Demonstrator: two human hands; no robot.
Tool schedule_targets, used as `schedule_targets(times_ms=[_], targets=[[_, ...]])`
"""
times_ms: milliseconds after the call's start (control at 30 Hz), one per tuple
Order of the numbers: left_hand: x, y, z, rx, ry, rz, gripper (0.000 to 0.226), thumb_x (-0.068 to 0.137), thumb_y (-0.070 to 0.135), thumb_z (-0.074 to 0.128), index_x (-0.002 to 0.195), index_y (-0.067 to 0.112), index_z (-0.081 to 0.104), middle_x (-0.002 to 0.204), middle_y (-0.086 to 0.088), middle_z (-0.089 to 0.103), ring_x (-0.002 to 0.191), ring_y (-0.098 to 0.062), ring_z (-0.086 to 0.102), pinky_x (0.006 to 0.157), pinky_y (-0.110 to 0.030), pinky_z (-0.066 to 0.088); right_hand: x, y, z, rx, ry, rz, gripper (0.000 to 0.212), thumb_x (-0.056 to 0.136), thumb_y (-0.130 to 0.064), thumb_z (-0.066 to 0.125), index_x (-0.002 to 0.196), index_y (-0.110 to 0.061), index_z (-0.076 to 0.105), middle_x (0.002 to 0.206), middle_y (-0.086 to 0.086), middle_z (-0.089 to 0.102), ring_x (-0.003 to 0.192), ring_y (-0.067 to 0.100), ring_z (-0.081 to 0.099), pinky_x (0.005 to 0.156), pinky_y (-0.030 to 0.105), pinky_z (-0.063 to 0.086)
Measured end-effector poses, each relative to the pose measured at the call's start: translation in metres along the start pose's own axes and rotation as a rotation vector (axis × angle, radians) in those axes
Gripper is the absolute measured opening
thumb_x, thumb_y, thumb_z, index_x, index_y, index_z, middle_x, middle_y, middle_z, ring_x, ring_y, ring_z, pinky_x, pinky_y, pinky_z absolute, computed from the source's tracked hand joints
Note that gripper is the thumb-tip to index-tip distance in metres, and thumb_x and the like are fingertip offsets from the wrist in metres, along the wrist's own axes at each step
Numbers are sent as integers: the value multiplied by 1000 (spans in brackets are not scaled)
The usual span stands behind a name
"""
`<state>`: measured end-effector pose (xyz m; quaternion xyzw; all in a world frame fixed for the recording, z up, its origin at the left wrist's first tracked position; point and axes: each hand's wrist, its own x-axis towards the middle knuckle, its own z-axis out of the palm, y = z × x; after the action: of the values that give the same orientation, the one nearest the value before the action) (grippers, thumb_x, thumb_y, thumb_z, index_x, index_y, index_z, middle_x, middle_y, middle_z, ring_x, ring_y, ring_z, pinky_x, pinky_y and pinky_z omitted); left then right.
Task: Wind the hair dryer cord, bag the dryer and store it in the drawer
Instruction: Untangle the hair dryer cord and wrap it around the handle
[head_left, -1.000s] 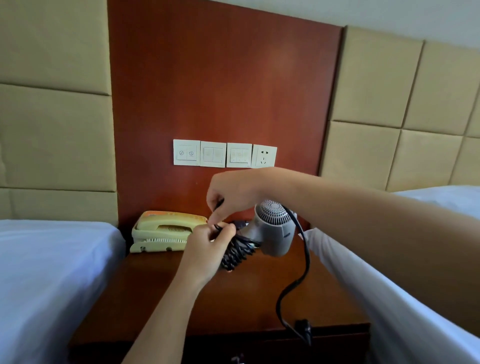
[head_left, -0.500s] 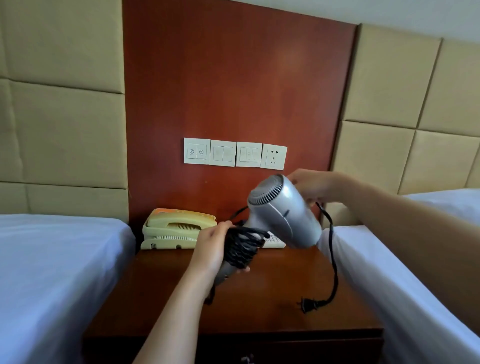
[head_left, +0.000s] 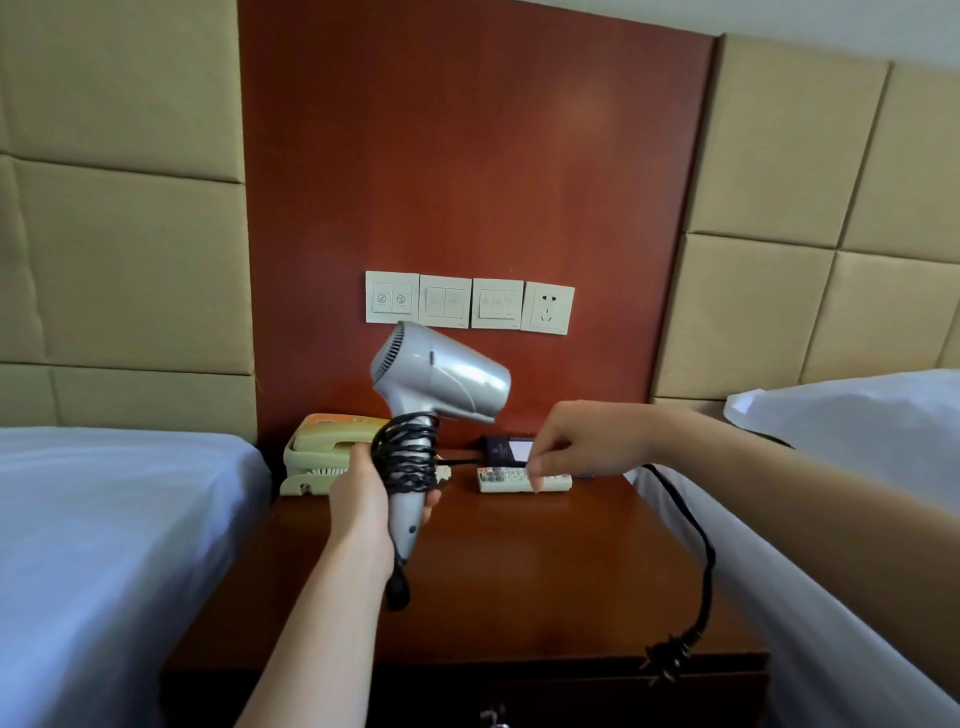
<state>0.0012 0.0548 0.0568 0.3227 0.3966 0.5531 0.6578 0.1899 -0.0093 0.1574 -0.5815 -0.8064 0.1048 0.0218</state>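
At centre frame, the left hand grips the silver plastic hair dryer upright by its handle, black cord partly coiled. The right hand, fingers pinched on the cord's slack, should keep each remaining turn snug until the plug tucks in.

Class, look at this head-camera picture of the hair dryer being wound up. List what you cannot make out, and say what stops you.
- Head view: the drawer front is cut off by the bottom edge.
- The cord where the right hand grips it: hidden by hand and forearm.
- Part of the dryer handle: covered by cord coils and the left hand.
- Remote buttons: too small to read.
- No bag in view.
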Motion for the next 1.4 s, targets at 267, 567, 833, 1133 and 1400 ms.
schedule_targets(times_ms=[267,567,833,1133,1400], targets=[[6,-6,-5,268,200,150,39,91,24,36,78,-3,60,52,-19,61,29,-24,54,33,-21,40,16,-57,-1,-266,117,-150,34,92,-20,54,59,-13,53,54,-2,48,51,14,42,54,25,35],[-6,-5,6,722,18,373,34,95,22,33,67,8,46,65,-15,53,44,-29,61,41,-31,48,47,-76,-2,-541,163,-150,25,88,-32,59,89,-8,68,93,7,68,83,26,62,57,28,40],[-46,7,9,742,-436,279,61,85,69,16,86,26,59,72,-21,69,50,-27,65,40,-26,47,34,-49,-17,-149,50,-50,31,77,-36,73,65,-12,57,62,1,54,57,13,46,57,25,38],[-45,-3,16,851,-509,373,20,86,36,60,85,16,59,57,-6,62,41,-25,57,40,-26,45,23,-41,-27,-12,-47,28,28,80,-39,70,77,-13,61,65,-4,50,56,12,39,51,20,34],[-43,-5,21,858,-549,379,21,91,30,55,83,12,64,70,-16,61,41,-26,58,38,-28,48,4,-1,-35,356,-180,256,10,91,-23,60,93,-14,66,57,-7,45,48,5,34,41,13,31]])
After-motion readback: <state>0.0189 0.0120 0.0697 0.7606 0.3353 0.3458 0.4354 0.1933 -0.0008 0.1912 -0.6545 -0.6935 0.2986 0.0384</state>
